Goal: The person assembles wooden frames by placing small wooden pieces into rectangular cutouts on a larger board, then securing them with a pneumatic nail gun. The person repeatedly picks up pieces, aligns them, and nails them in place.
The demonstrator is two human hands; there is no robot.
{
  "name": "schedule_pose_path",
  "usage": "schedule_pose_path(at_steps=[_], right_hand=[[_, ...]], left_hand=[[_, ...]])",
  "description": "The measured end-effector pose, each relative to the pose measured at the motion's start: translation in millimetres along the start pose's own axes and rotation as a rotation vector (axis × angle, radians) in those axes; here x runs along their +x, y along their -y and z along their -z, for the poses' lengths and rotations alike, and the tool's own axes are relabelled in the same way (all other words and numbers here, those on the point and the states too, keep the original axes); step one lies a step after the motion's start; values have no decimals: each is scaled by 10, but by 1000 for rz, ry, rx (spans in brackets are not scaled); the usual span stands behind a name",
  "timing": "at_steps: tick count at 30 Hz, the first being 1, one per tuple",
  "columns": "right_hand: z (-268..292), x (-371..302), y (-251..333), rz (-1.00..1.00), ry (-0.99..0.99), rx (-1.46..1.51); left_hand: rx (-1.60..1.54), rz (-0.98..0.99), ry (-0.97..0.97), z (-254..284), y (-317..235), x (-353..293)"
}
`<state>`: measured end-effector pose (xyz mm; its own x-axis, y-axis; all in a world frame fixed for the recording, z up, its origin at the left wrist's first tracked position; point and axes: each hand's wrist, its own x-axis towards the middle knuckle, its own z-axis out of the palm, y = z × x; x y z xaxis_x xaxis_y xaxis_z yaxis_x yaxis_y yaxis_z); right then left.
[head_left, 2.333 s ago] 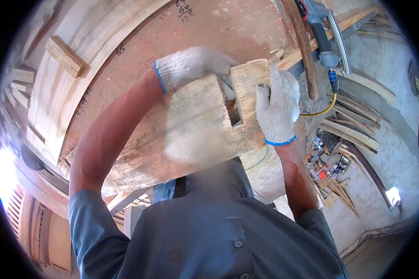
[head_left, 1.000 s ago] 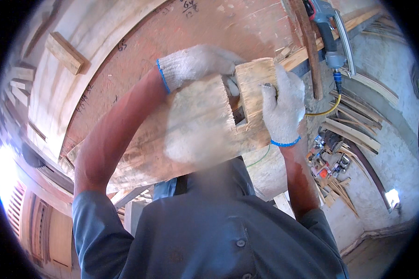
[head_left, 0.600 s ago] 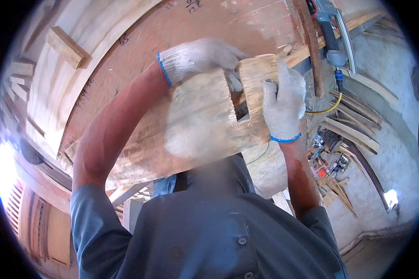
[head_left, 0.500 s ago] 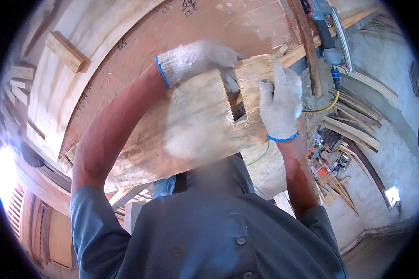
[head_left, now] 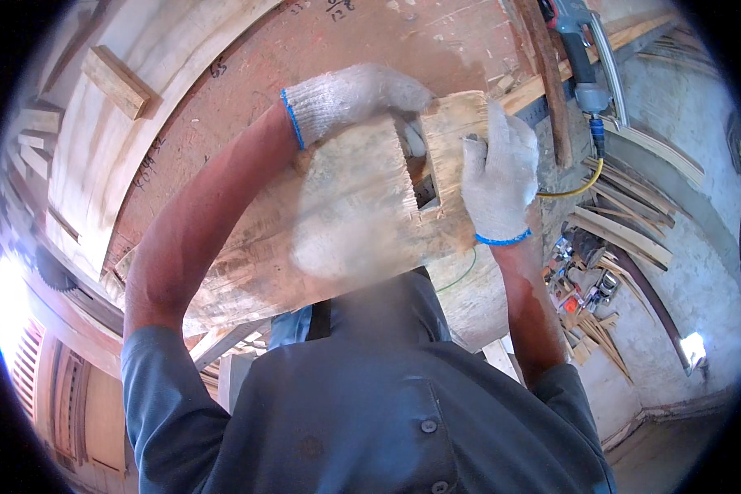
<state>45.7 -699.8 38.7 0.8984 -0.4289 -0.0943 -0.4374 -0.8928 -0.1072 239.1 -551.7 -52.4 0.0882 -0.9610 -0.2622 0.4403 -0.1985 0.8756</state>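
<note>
Nearest the camera, shirt: a grey buttoned shirt (head_left: 370, 412) fills the lower frame, below the wooden block.
Wooden block: a pale, rough-sawn wooden block (head_left: 362, 198) with a rectangular notch (head_left: 426, 185) cut through it, held up between both gloved hands, just above the shirt.
Left hand: the left hand (head_left: 350, 99), in a white knit glove with a blue cuff, curls over the upper left edge of the block, fingers closed around that edge; the fingertips are hidden behind the wood.
Right hand: the right hand (head_left: 498, 177), gloved alike, lies flat against the right end of the block, fingers together and pointing upward, beside the notch.
Block relative to hands: the block lies between them, below the left hand and to the left of the right hand.
Board: a reddish-brown board (head_left: 321, 49) lies beyond the block.
Power tool: a grey power tool (head_left: 576, 49) with a yellow cord (head_left: 580, 185), beyond and right of the block.
Offcuts: wooden offcuts (head_left: 626, 239) lie on the floor, right of the block.
</note>
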Motion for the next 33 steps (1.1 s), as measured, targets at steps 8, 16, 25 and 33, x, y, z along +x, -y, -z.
schedule_pose_path(at_steps=[8,16,25,33], right_hand=[[-26,-24,48,-21,-17,-18],[-102,-58,72,-40,-82,-31],[-189,-108,23,-21,-138,2],[-238,-123,-5,-31,-178,41]], left_hand=[[6,185,-9,-29,-169,67],[130,84,3,-42,-204,55],[91,114,6,-107,-373,-2],[51,144,45,-119,-434,9]])
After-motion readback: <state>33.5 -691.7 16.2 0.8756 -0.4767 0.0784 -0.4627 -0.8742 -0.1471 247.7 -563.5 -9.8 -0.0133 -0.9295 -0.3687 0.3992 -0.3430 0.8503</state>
